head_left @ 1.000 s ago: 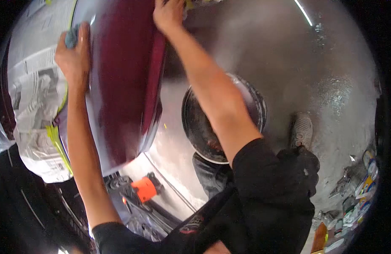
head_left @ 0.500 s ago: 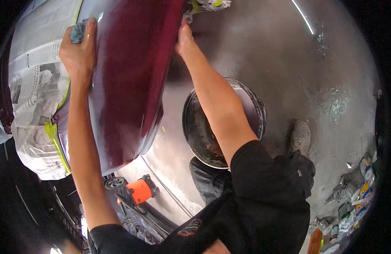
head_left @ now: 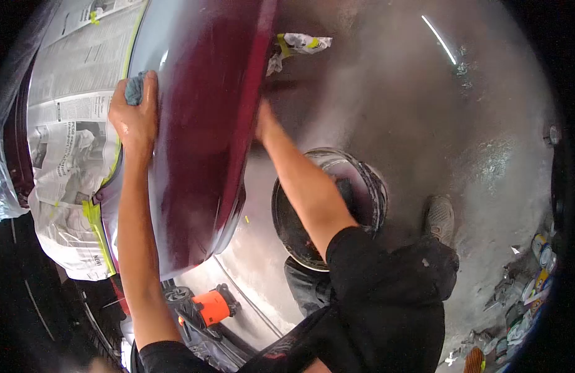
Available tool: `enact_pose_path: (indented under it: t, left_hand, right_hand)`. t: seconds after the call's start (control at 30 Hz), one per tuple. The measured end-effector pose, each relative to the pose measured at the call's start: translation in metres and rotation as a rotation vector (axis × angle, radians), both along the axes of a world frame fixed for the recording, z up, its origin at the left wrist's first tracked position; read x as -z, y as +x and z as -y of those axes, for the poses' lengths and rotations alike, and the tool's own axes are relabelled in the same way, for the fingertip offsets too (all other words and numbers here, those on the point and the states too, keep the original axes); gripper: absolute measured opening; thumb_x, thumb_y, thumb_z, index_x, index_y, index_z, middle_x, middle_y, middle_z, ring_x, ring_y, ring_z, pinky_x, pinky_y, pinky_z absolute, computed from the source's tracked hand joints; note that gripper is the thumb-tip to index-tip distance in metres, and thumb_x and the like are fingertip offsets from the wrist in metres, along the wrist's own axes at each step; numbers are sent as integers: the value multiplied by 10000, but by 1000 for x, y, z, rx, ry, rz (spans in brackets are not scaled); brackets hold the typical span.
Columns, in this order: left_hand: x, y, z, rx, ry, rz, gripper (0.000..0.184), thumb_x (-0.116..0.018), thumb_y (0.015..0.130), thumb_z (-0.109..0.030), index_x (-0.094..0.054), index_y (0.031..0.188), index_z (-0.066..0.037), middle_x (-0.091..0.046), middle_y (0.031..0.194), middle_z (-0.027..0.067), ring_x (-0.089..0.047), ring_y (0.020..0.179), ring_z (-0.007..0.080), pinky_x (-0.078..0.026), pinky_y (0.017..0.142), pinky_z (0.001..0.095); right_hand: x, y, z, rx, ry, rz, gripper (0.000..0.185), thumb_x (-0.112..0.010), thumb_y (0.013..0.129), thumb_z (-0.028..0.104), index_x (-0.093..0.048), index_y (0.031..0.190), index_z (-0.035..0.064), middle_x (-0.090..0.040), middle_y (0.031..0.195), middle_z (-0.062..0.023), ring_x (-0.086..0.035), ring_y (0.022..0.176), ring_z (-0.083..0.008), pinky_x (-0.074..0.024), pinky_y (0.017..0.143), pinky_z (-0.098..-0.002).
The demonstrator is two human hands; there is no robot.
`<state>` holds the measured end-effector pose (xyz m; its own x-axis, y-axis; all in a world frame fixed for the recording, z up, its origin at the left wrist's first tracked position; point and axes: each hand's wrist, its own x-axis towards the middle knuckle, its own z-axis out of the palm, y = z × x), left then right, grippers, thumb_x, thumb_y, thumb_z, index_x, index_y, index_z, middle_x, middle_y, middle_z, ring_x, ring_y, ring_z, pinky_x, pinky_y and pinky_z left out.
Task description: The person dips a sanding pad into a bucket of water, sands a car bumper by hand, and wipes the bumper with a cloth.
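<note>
Left of the maroon panel (head_left: pixel 194 143) lies newspaper masking (head_left: pixel 56 149); at the panel's left margin, the left hand (head_left: pixel 133 118) grips a blue-grey wad (head_left: pixel 135 89), apparently to rub the surface. At its right edge, the right hand (head_left: pixel 266 121) is partly hidden, its grip unclear; further right stands a bucket (head_left: pixel 378 186). Continuing would call for even pressure.

Grips: two, left grip (head_left: pixel 135 121) and right grip (head_left: pixel 265 118). Bare forearms (head_left: pixel 138 236): two. Blue-gray wad (head_left: pixel 134 91): one. Maroon panel (head_left: pixel 194 137): one. Round bucket (head_left: pixel 379 196): one. Orange cylinder (head_left: pixel 213 307): one. Visible shoe (head_left: pixel 440 217): one. Crumpled taped scrap (head_left: pixel 306 42): one. Bright light streak (head_left: pixel 439 40): one. Newspaper sheets (head_left: pixel 73 149): more than one; overlap prevents an exact count. Cans (head_left: pixel 540 247) at the right edge: several; clutter and blur prevent an exact count.
</note>
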<state>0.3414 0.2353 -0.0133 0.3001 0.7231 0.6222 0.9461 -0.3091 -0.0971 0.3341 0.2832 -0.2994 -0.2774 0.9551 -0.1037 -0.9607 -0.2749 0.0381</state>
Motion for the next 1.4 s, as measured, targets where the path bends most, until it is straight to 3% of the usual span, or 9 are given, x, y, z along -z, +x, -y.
enact_pose_path:
  t: [0.13,0.3,0.37,0.43,0.6,1.13,1.27,1.3,1.4]
  left_hand:
    - [0,-6,-3,55,5,-6,380,-762,902,-324,-675,874,45,-663,752,179,-599,690,221,-498,701,393]
    - [-1,-9,-1,60,-7,-8,401,-764,897,-343,-679,890,48,-676,776,202,-617,700,245,-505,717,405]
    - [-2,-8,-3,59,-35,20,418,-765,892,-358,-686,914,53,-689,801,219,-641,720,268,-510,736,411]
    - [-2,-9,-3,56,-12,2,436,-769,885,-372,-693,944,53,-700,831,234,-664,751,299,-514,753,420]
    - [0,-17,-7,48,25,-37,493,-765,876,-421,-701,991,54,-706,872,264,-694,812,374,-519,778,439]
    - [-4,-12,-3,-42,31,-50,557,-692,918,-500,-712,1044,42,-707,926,295,-711,869,411,-526,800,462]
    - [-4,-21,-14,-39,64,-34,684,-656,931,-532,-672,1148,116,-679,990,371,-691,980,469,-518,876,474]
    - [-3,-22,-14,-26,66,-33,702,-653,931,-535,-663,1161,128,-674,999,383,-685,999,480,-515,891,475]
    - [-7,-28,-19,-25,-8,-24,753,-617,935,-577,-653,1184,133,-672,1036,385,-660,1042,510,-501,942,488]
  right_hand:
    - [6,-35,25,-141,-46,-109,687,-414,999,612,-533,1424,85,-559,1440,-148,-542,1284,-345,-442,1076,-522]
    - [-28,88,-38,323,-88,-69,610,-442,1048,531,-537,1383,31,-559,1421,-171,-543,1279,-332,-395,1134,-483]
    - [-25,80,-32,557,-41,208,692,-449,1047,524,-428,1464,-28,-504,1481,-206,-474,1374,-337,-320,1189,-469]
    - [-39,43,-2,826,-184,920,695,-428,1064,450,-319,1519,-64,-381,1561,-263,-331,1475,-377,-267,1199,-533]
    - [-59,10,67,911,24,1678,642,-451,1043,356,-350,1510,-73,-271,1613,-277,-227,1515,-419,-181,1170,-687]
    - [-97,62,4,821,-31,1499,666,-369,1061,377,-267,1554,-58,-194,1643,-273,-144,1543,-402,-107,1219,-622]
    - [-121,-35,155,656,613,1674,943,-627,927,438,-151,1574,-56,-57,1658,-294,-65,1550,-427,-67,1158,-742]
    - [-89,-93,168,1061,682,1552,971,-680,891,455,-180,1575,-19,-88,1662,-273,-86,1551,-419,-92,1136,-768]
    - [-106,-29,124,1053,635,1654,862,-561,973,475,-190,1580,-12,-101,1674,-231,-122,1549,-405,-74,1169,-726]
